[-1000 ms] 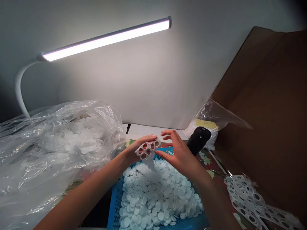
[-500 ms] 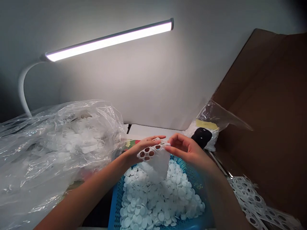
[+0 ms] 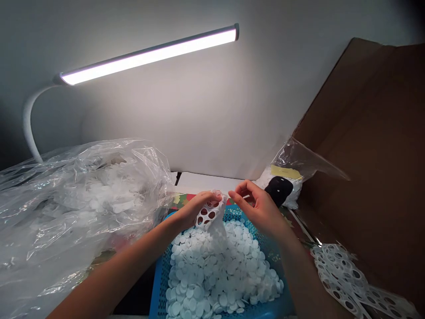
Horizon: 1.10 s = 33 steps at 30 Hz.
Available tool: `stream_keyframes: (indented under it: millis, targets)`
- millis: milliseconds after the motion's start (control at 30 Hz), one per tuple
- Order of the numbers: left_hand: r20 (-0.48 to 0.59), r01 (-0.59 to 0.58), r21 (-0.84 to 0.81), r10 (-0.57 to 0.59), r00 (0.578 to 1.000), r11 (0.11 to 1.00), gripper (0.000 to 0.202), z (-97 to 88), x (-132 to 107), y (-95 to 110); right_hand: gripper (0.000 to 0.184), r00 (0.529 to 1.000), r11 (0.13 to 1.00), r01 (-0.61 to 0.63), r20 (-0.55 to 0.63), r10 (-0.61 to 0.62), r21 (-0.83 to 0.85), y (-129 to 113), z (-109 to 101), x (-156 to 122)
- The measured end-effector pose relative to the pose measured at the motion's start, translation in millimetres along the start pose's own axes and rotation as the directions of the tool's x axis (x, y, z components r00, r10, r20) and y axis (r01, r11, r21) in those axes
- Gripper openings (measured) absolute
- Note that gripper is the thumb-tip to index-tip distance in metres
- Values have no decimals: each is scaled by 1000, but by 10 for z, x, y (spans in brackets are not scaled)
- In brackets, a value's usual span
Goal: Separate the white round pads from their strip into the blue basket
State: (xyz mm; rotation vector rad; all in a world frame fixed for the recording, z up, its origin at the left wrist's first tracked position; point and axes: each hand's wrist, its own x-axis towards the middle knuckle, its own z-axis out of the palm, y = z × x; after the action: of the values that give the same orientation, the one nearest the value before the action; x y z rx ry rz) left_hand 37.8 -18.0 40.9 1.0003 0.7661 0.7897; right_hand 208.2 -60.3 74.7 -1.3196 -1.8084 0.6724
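A bag (image 3: 99, 190) lies left of the basket (image 3: 158, 279); over it, left hand (image 3: 195, 210) grips perforated sheet (image 3: 215, 218), right hand (image 3: 260, 210) curls, hold unclear.

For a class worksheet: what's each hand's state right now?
Left hand: closed, holding a white sheet with holes.
Right hand: fingers curled; whether holding anything can't be told.

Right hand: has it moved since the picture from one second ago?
Yes. Judged against the clear plastic bag at the back, the right hand has shifted rightward, toward that bag, and now covers more of the black object.
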Motion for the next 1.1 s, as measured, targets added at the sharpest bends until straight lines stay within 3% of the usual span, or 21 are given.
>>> stream_keyframes:
  millis: [133, 333, 533, 833, 1100]
  targets:
    - [85, -68, 148, 56, 995, 987, 23, 24, -29, 51, 28, 993, 1000, 27, 120, -25, -13, -18, 29, -16]
    - [190, -137, 225, 95, 977, 965, 16, -18, 8, 10, 27, 965, 989, -12, 259, -27, 146, -10, 33, -18]
    - [287, -279, 181, 221, 932, 943, 21, -111, 117, -136, 25, 970, 976, -95, 237, 47, 196, 37, 72, -1]
    - [244, -291, 149, 250, 937, 945, 23, -101, 140, -148, 14, 974, 928, -112, 225, 32, 355, 117, 99, 61]
    - [200, -167, 17, 160, 967, 986, 16, -60, 79, -69, 12, 971, 854, -161, 233, 48, 496, 73, 86, 71]
